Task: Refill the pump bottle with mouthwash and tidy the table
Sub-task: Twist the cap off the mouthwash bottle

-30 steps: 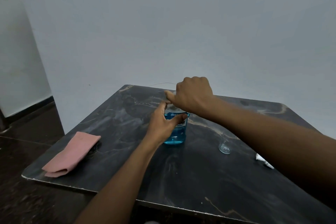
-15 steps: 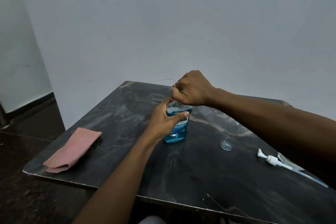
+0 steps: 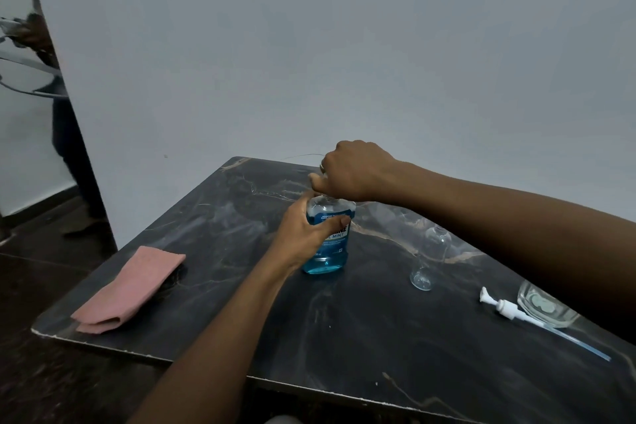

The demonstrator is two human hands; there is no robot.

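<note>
Mouthwash bottle [image 3: 331, 251]: clear plastic, flat-sided and holding blue liquid, it stood upright near the middle of the dark, veined, marble-patterned surface [image 3: 344, 337]. Its blue label read "MINT"; the line above was partly covered. My left hand [image 3: 303, 231] wrapped the bottle's body, thumb across the label. My right hand [image 3: 351, 172] curled in a fist over its top, hiding the cap. To the right and apart from it stood the empty, clear, narrow-necked pump bottle [image 3: 430, 258]. Further right lay the white plastic pump head [image 3: 506, 308] with its thin tube, just beside a clear glass vessel [image 3: 543, 306]. A folded pink cloth [image 3: 130, 289] lay near the left edge. Compared with half a second earlier, both grips were unchanged and the glass vessel showed more fully.
</note>
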